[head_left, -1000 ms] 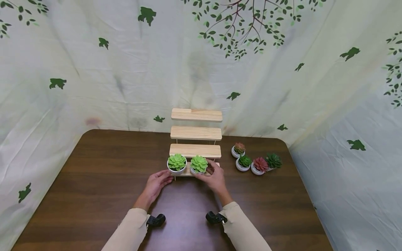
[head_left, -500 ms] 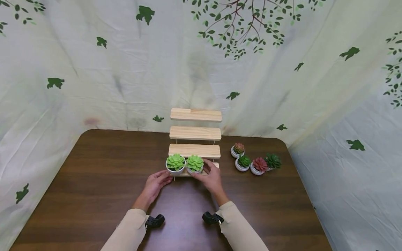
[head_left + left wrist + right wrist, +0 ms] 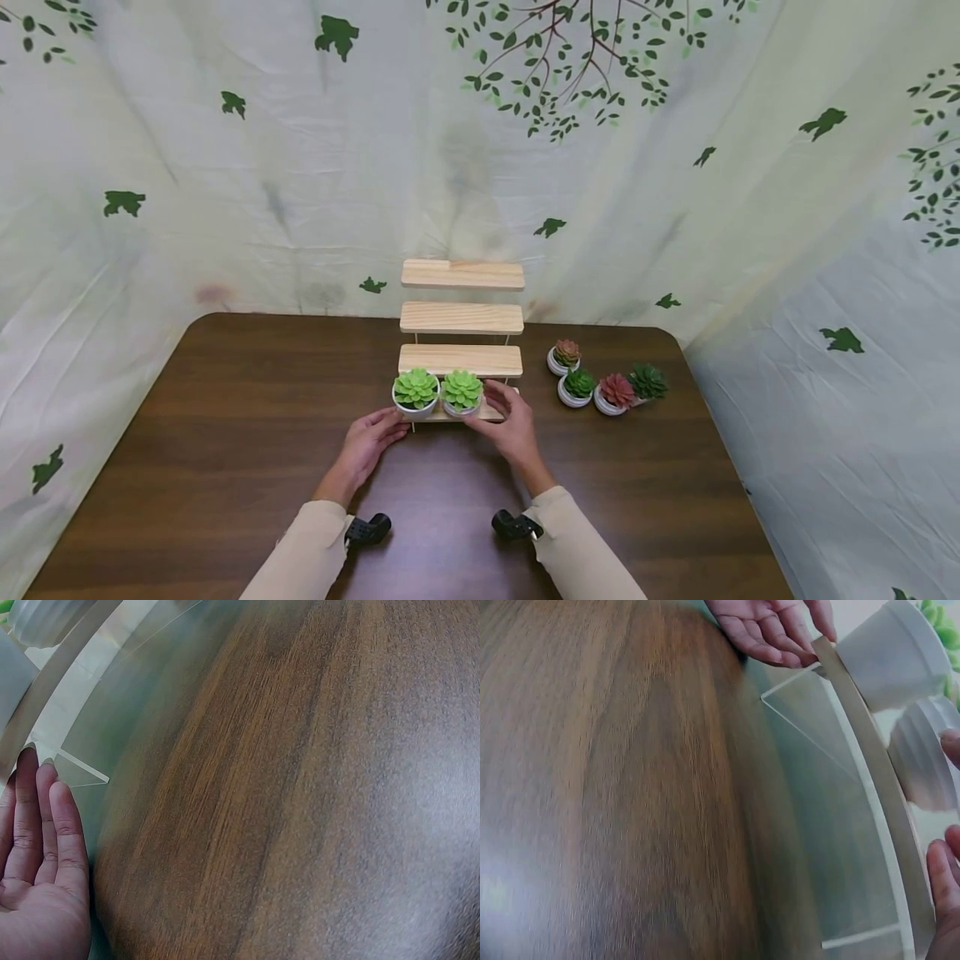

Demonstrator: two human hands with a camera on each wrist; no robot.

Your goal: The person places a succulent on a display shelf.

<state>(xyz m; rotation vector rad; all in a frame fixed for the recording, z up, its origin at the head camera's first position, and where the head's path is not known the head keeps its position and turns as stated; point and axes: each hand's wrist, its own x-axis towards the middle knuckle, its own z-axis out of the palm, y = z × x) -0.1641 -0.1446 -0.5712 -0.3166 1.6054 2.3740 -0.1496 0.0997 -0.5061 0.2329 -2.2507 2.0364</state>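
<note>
A stepped stand (image 3: 461, 360) has several pale wooden planks. Two light green succulents in white pots, one on the left (image 3: 416, 393) and one on the right (image 3: 461, 393), stand side by side on its lowest plank. My left hand (image 3: 367, 443) is at that plank's left front corner, fingers extended and fingertips at the plank's edge in the left wrist view. My right hand (image 3: 514, 429) is just right of the right pot, thumb and fingers spread apart. In the right wrist view, one fingertip (image 3: 951, 746) overlaps the ribbed pot (image 3: 922, 757), while other fingers sit lower along the plank.
Right of the stand, several more potted succulents are grouped on the dark wooden table (image 3: 225, 433): a reddish-brown one (image 3: 566, 353), a green one (image 3: 578, 385), a red one (image 3: 615, 392) and a dark green one (image 3: 647, 382). A leaf-print curtain (image 3: 337, 167) hangs behind.
The right pot has slid left along the lowest plank, up beside the left pot. My right hand went left with it, then drew back slightly right. My left hand has stayed at the corner.
</note>
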